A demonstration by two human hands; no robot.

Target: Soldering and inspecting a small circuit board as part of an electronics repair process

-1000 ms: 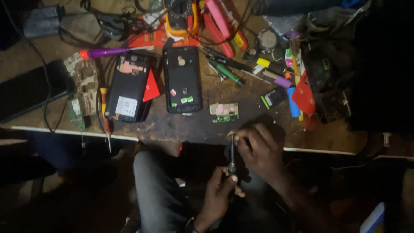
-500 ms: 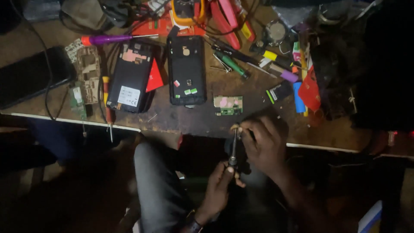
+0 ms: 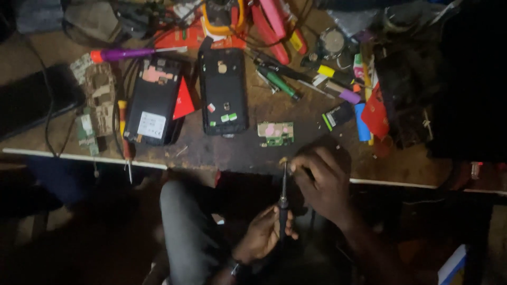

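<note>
Both hands bare, no gloves, no rings showing; left hand [image 3: 262,235] carries a dark band at the wrist; right hand [image 3: 322,182] runs into a bare forearm; grey trousers [image 3: 182,227] cover the knee.

head cam | looks steeply down from above the person | faces the bench [image 3: 222,150] edge and lap | mid-near: hands low centre, bench clutter fills the top half | only one view, nothing shared
</note>
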